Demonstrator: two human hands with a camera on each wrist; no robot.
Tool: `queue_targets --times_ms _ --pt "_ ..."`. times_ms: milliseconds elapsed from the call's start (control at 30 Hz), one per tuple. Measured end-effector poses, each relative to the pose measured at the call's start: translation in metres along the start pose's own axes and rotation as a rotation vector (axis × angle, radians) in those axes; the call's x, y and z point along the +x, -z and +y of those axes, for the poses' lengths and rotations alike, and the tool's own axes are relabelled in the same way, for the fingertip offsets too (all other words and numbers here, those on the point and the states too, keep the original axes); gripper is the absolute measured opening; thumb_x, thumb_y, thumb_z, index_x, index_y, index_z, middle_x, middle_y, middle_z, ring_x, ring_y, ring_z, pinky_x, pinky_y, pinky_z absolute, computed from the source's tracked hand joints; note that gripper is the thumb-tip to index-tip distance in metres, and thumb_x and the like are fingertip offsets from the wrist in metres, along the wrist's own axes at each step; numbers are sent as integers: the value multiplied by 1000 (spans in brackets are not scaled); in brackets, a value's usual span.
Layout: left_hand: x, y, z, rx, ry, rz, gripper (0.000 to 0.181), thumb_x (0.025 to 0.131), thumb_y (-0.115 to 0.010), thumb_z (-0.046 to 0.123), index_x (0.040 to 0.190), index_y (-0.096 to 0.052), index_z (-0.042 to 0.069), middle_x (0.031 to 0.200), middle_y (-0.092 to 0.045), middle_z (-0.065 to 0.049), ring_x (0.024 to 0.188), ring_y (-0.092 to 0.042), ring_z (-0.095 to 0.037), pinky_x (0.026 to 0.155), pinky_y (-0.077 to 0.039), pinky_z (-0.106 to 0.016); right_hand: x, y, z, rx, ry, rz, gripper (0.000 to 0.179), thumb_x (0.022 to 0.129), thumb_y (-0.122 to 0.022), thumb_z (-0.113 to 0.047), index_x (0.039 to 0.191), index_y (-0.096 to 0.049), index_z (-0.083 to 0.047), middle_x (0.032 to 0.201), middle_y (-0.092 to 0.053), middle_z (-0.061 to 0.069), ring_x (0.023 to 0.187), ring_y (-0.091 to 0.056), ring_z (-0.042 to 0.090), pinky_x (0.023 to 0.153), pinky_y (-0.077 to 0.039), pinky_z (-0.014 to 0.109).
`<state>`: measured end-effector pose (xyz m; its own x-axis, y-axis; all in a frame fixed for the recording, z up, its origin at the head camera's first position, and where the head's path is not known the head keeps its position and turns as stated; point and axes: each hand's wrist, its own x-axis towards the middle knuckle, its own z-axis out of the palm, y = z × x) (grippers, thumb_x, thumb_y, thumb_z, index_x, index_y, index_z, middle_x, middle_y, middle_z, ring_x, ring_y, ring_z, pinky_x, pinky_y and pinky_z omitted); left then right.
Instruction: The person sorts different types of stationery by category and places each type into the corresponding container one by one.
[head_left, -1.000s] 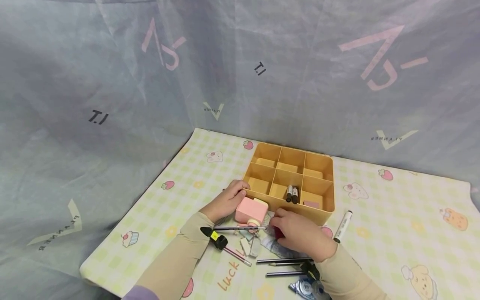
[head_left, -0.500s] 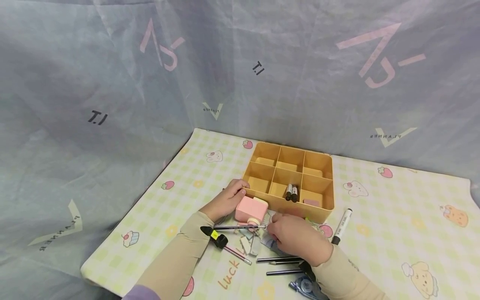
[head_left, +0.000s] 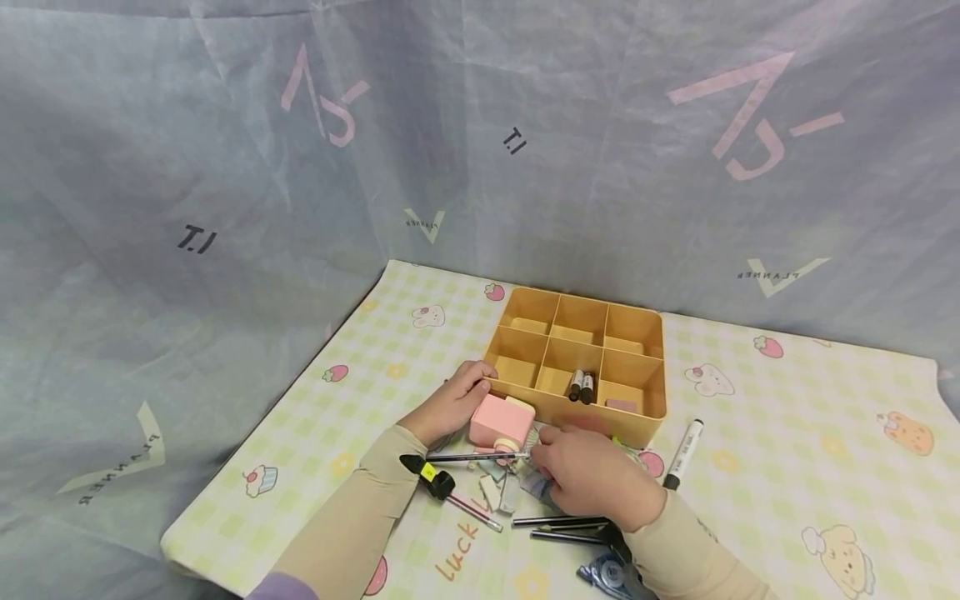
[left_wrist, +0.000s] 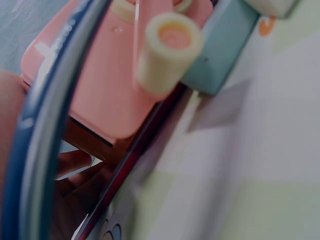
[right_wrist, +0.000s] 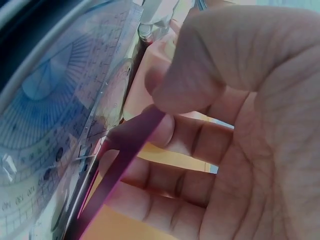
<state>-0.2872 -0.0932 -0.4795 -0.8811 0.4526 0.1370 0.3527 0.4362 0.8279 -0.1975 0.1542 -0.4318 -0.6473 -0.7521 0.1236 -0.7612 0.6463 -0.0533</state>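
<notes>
My left hand [head_left: 446, 404] grips the front left corner of a yellow six-compartment organizer box [head_left: 547, 406]. Beside it, against the box's front wall, stands a pink hand-crank pencil sharpener [head_left: 495, 419]; its cream crank knob [left_wrist: 167, 55] fills the left wrist view. Over the pile before the box, my right hand [head_left: 588, 471] pinches a thin, flat magenta piece [right_wrist: 130, 155] between thumb and fingers; its kind cannot be told. A clear protractor [right_wrist: 50, 90] lies close to that piece. From the head view, the magenta piece is hidden by the hand.
Two short markers [head_left: 581, 387] lie in the front middle compartment, and a pinkish block [head_left: 621, 406] in the front right one. A white marker [head_left: 684, 454] lies right of the box. Pencils [head_left: 558, 522], erasers [head_left: 491, 493] and a blue correction tape [head_left: 603, 573] crowd the front.
My right hand has shifted slightly left and down, its fingers drawing closer around the magenta piece, which showed red beneath it earlier. My left hand stays put.
</notes>
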Motion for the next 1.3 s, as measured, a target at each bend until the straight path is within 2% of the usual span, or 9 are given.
queue_targets --times_ms 200,300,467,633,767,933,1100,1200,1300 --pt "1 1 -1 22 -27 -1 14 110 -42 18 118 -53 15 125 -48 -13 114 -50 -27 98 -40 -46 0 2 0 14 -4 -49 24 77 -70 -5 68 -55 -22 72 -37 -9 60 -36 9 54 -35 24" --pt "1 1 0 27 -37 -5 14 110 -42 18 118 -53 14 125 -47 -13 113 -49 -27 97 -40 -45 0 4 -1 66 9 -73 25 78 -70 -5 67 -56 -22 71 -36 -9 58 -34 8 54 -32 23" --pt "1 1 3 27 -56 -4 14 110 -42 17 117 -53 13 124 -47 -14 112 -49 -27 96 -40 -45 -2 12 -8 155 37 -86 33 79 -68 -4 63 -49 -26 71 -34 -10 58 -30 6 55 -26 22" --pt "0 1 5 27 -66 -5 15 110 -43 18 117 -54 13 123 -48 -14 112 -49 -27 96 -40 -45 -4 21 -14 95 66 -12 30 85 -71 -6 67 -55 -24 72 -36 -10 60 -33 6 57 -32 21" --pt "-1 1 5 32 -61 -6 15 110 -42 19 117 -54 14 122 -48 -13 110 -50 -27 95 -41 -46 -4 24 -14 20 88 49 26 85 -74 -5 70 -60 -21 74 -39 -10 60 -36 5 55 -36 19" --pt "-1 1 3 41 -44 -6 15 110 -41 18 118 -53 14 123 -48 -13 111 -50 -27 96 -41 -45 -2 24 -10 37 71 68 28 82 -71 4 72 -60 -19 75 -41 -10 61 -38 5 55 -37 19" --pt "-2 0 -1 42 -36 -6 15 110 -41 17 119 -53 14 124 -48 -12 112 -50 -26 97 -40 -45 -4 30 -4 68 66 80 26 86 -72 3 79 -63 -20 79 -49 -12 66 -45 3 60 -43 21" --pt "-2 0 -2 47 -37 -16 17 111 -40 20 120 -53 15 125 -48 -12 113 -50 -26 98 -41 -45 -7 39 -1 86 87 151 22 87 -77 -2 86 -66 -21 87 -57 -12 71 -52 2 63 -49 22" --pt "-2 2 -1 48 -39 -26 18 111 -39 22 122 -52 15 127 -47 -13 114 -50 -27 98 -41 -46 -9 47 3 100 102 262 22 85 -81 -5 91 -68 -22 91 -59 -13 73 -54 1 65 -50 21"
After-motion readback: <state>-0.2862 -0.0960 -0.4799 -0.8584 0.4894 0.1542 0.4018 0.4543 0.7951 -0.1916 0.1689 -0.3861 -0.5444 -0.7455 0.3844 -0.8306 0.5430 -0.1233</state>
